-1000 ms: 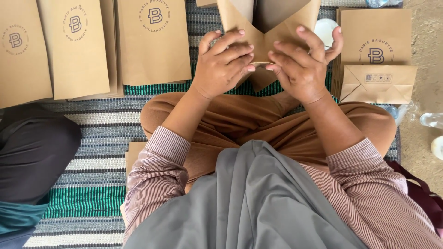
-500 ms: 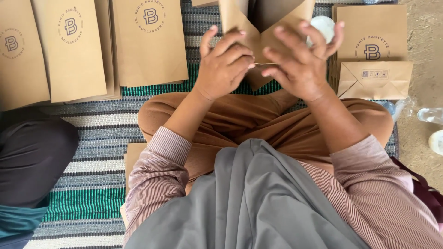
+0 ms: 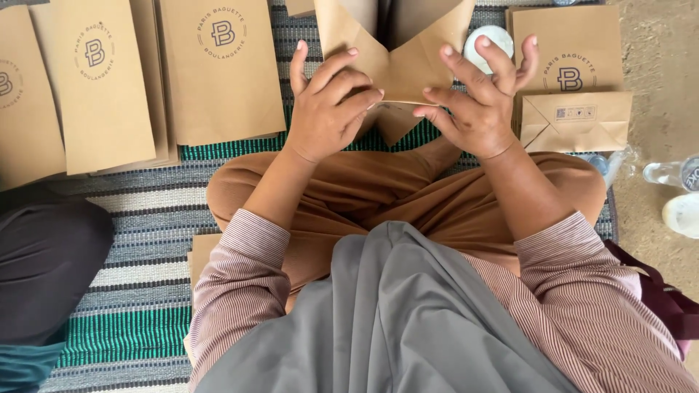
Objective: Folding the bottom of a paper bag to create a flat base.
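A brown paper bag (image 3: 399, 62) lies in front of my crossed legs with its bottom end folded into pointed flaps. My left hand (image 3: 328, 105) presses on the left flap, fingers spread over the paper. My right hand (image 3: 477, 102) presses on the right flap, fingers partly lifted. Both hands hold the fold down near its middle. The lowest flap is partly hidden under my hands.
Flat brown paper bags (image 3: 218, 69) with round printed marks lie at the left on a striped woven mat (image 3: 138, 240). A stack of folded bags (image 3: 575, 116) sits at the right. A white round lid (image 3: 489, 40), a plastic bottle (image 3: 670, 171) and another person's dark leg (image 3: 51, 269) are nearby.
My hands lifted slightly off the fold, then came back down and apart onto the two flaps. The view shifted a little to the right.
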